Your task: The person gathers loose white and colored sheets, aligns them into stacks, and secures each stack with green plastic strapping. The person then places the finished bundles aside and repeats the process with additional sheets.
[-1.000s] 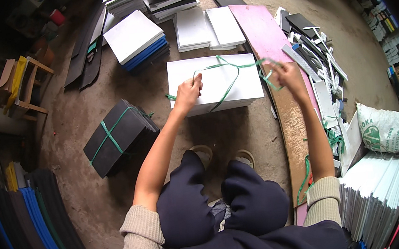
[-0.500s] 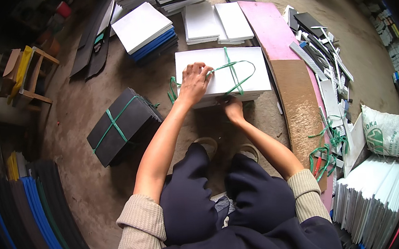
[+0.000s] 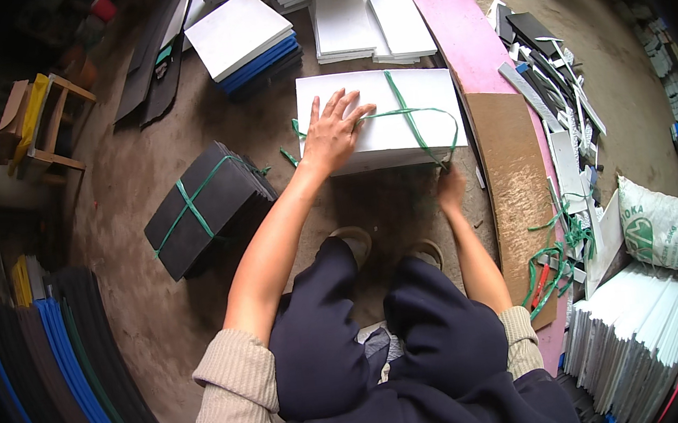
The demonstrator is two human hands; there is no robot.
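A stack of white sheets point(image 3: 377, 94) lies in front of my feet, with green plastic strapping point(image 3: 411, 127) crossing its top. My left hand point(image 3: 335, 136) rests on that top with fingers spread, touching the strap that runs rightward. At the stack's near right corner, my right hand point(image 3: 451, 188) is closed on the strap's end; motion smears it, and a small dark bit at its fingertips is unclear. The strap curves over the right part of the top and down to this hand. To the left sits a black sheet bundle point(image 3: 200, 208), tied crosswise with the same green strapping.
Farther off stand a white-topped blue stack point(image 3: 241, 37) and more white sheets point(image 3: 344, 27). Along the right lie a pink board point(image 3: 461, 37), a brown board point(image 3: 506, 171) and scrap strips point(image 3: 563, 84). A printed sack point(image 3: 660, 221) rests on upright white sheets point(image 3: 635, 322).
My right hand has moved right from under the stack's near edge to its corner, drawing the strap along. My left hand's fingers have spread out flatter on the top.
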